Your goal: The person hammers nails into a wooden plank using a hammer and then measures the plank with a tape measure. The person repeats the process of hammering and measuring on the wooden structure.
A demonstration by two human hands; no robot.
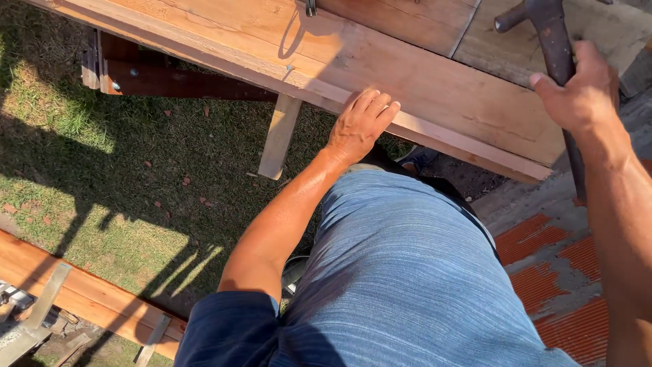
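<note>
Your left hand [360, 126] lies flat, fingers together and extended, on the near edge of the wooden plank [421, 81], gripping nothing. Your right hand [577, 92] is closed around the handle of the hammer [553, 41] above the plank's right end. The hammer head appears to sit at the far right corner, partly cut off. Beyond the plank's far edge lies a paler board [598, 27].

Pale tan wooden plank [435, 88], dark rusty-brown hammer [553, 41], blue streaked shirt [407, 272], green grass [102, 156].
</note>
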